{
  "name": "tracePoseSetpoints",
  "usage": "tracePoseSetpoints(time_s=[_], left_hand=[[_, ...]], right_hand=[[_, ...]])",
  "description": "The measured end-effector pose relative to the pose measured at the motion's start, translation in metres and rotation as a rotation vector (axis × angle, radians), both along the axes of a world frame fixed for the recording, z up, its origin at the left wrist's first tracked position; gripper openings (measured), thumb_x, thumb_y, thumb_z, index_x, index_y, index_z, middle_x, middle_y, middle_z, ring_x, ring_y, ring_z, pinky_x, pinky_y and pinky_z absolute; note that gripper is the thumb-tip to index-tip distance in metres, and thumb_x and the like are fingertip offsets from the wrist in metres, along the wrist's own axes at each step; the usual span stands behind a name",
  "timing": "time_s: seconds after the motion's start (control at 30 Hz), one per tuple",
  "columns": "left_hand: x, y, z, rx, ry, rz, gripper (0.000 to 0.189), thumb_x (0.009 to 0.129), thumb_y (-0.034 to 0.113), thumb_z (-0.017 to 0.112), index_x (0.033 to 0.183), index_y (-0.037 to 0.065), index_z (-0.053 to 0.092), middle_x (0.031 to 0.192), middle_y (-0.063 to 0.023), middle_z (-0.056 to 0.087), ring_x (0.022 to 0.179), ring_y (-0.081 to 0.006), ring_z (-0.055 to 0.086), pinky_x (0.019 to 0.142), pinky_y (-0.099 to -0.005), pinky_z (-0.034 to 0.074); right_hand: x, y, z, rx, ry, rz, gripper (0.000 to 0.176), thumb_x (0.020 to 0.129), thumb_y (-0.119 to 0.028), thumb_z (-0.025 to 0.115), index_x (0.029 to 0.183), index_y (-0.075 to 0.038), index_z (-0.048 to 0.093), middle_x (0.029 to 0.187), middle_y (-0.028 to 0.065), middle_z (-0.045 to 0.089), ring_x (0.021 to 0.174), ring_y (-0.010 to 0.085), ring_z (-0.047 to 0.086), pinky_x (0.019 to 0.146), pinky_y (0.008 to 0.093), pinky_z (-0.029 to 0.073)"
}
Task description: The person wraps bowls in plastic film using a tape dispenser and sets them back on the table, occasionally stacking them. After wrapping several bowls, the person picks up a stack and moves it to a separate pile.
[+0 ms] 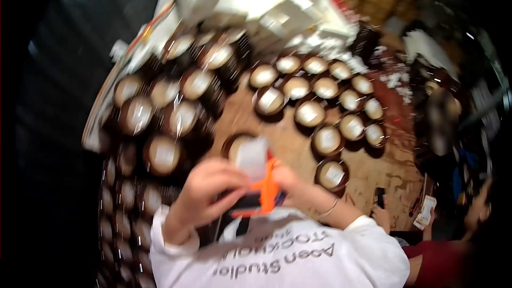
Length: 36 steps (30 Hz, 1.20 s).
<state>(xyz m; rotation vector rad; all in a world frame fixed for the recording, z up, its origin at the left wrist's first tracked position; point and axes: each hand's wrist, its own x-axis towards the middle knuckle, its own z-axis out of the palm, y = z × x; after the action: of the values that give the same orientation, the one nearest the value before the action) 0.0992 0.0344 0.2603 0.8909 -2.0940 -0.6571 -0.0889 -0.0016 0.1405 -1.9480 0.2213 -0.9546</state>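
Observation:
In front of my chest is an orange hand-held dispenser (pixel 266 189) with a whitish roll (pixel 252 157) on it, which looks like a tape or label dispenser. My right hand (pixel 290 181) is closed round its right side, with the fingers partly hidden behind it. My left hand (pixel 213 188) is curled with its fingers pinched at the dispenser's left side. Whatever lies between those fingers is blurred. Just beyond the roll, a round dark-rimmed container (pixel 233 146) with a pale top stands partly covered.
Stacks of similar dark containers (pixel 184 117) fill the left side. Several more with white labels (pixel 326 140) stand on the wooden table (pixel 277 138). White packaging (pixel 229 0) is heaped at the back. At right, another person's hands hold a dark object (pixel 380 197) and a white paper (pixel 425 212).

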Motion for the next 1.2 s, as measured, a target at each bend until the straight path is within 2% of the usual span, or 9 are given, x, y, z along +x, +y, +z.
tracePoseSetpoints(time_s=[0.07, 0.13, 0.2, 0.3, 0.53, 0.6, 1.0, 1.07, 1.2], left_hand=[[-0.005, -0.006, 0.0, -0.044, -0.004, 0.009, 0.01, 0.065, -0.001, 0.061, 0.074, 0.002, 0.058, 0.073, -0.0098, 0.058, 0.068, -0.0252, 0.056, 0.062, -0.0322, 0.043], [-0.014, -0.011, -0.003, 0.026, 0.023, 0.061, 0.007, 0.066, -0.002, 0.058, 0.071, 0.001, 0.055, 0.072, -0.0104, 0.058, 0.066, -0.0252, 0.055, 0.061, -0.0317, 0.043], [-0.021, -0.017, -0.011, 0.109, 0.084, 0.035, 0.006, 0.068, -0.004, 0.053, 0.073, -0.001, 0.053, 0.07, -0.0122, 0.055, 0.063, -0.0237, 0.054, 0.058, -0.028, 0.042], [-0.028, -0.024, -0.007, 0.293, 0.108, 0.003, 0.004, 0.07, -0.005, 0.049, 0.073, -0.003, 0.051, 0.069, -0.0077, 0.052, 0.065, -0.013, 0.05, 0.06, -0.0214, 0.038], [-0.031, -0.043, -0.02, 0.342, 0.083, -0.051, 0.007, 0.068, -0.004, 0.057, 0.07, -0.002, 0.051, 0.065, -0.0054, 0.049, 0.059, -0.0108, 0.045, 0.055, -0.021, 0.034], [-0.028, -0.045, -0.022, 0.255, 0.047, -0.05, 0.008, 0.07, -0.002, 0.06, 0.073, -0.001, 0.053, 0.064, -0.0045, 0.05, 0.048, -0.0065, 0.042, 0.042, -0.0189, 0.032], [0.004, -0.058, -0.053, 0.047, -0.038, 0.069, 0.011, 0.067, 0.0, 0.062, 0.07, 0.001, 0.052, 0.058, -0.0091, 0.048, 0.051, -0.0228, 0.047, 0.048, -0.0295, 0.035], [0.004, -0.06, -0.054, -0.148, -0.108, 0.077, 0.011, 0.067, 0.001, 0.062, 0.07, 0.002, 0.051, 0.057, -0.0105, 0.049, 0.052, -0.025, 0.048, 0.048, -0.0308, 0.036], [0.01, -0.06, -0.066, -0.092, -0.096, 0.084, 0.011, 0.068, 0.002, 0.061, 0.07, 0.002, 0.051, 0.058, -0.0113, 0.05, 0.053, -0.0271, 0.049, 0.048, -0.0323, 0.036]], right_hand=[[0.001, 0.01, -0.009, 1.277, -0.187, 0.198, 0.037, 0.068, -0.009, 0.062, 0.104, -0.008, 0.055, 0.099, 0.0091, 0.056, 0.094, 0.0265, 0.051, 0.091, 0.038, 0.031], [-0.024, 0.009, 0.032, -0.003, 0.161, -0.096, 0.045, 0.066, -0.007, 0.064, 0.109, -0.006, 0.05, 0.105, 0.0106, 0.052, 0.101, 0.0287, 0.044, 0.092, 0.0386, 0.03], [-0.028, 0.011, 0.025, 0.013, 0.14, -0.117, 0.049, 0.066, -0.006, 0.065, 0.111, -0.006, 0.048, 0.111, 0.011, 0.048, 0.105, 0.0316, 0.038, 0.093, 0.0387, 0.028], [-0.039, 0.021, 0.022, 0.098, 0.152, -0.236, 0.05, 0.065, -0.008, 0.067, 0.112, -0.006, 0.047, 0.113, 0.0099, 0.048, 0.107, 0.0309, 0.037, 0.095, 0.0382, 0.025], [-0.043, 0.023, 0.007, 0.051, 0.252, -0.33, 0.05, 0.065, -0.013, 0.069, 0.108, -0.003, 0.047, 0.112, 0.013, 0.047, 0.106, 0.0316, 0.038, 0.094, 0.0378, 0.027], [-0.038, 0.021, 0.005, 0.059, 0.278, -0.331, 0.05, 0.065, -0.015, 0.069, 0.108, -0.002, 0.047, 0.112, 0.0138, 0.047, 0.105, 0.032, 0.039, 0.093, 0.0381, 0.029], [-0.024, 0.009, 0.017, 0.339, 0.415, -0.142, 0.051, 0.065, -0.02, 0.068, 0.107, -0.002, 0.045, 0.101, 0.0159, 0.049, 0.098, 0.0299, 0.042, 0.084, 0.0352, 0.034], [-0.023, 0.008, 0.015, 0.311, 0.397, -0.165, 0.048, 0.064, -0.018, 0.068, 0.104, -0.001, 0.047, 0.096, 0.0164, 0.051, 0.094, 0.0291, 0.046, 0.08, 0.0343, 0.036], [-0.024, 0.004, 0.014, 0.32, 0.392, -0.139, 0.044, 0.064, -0.017, 0.068, 0.1, 0.0, 0.048, 0.09, 0.0162, 0.053, 0.087, 0.0287, 0.049, 0.077, 0.0341, 0.038]])
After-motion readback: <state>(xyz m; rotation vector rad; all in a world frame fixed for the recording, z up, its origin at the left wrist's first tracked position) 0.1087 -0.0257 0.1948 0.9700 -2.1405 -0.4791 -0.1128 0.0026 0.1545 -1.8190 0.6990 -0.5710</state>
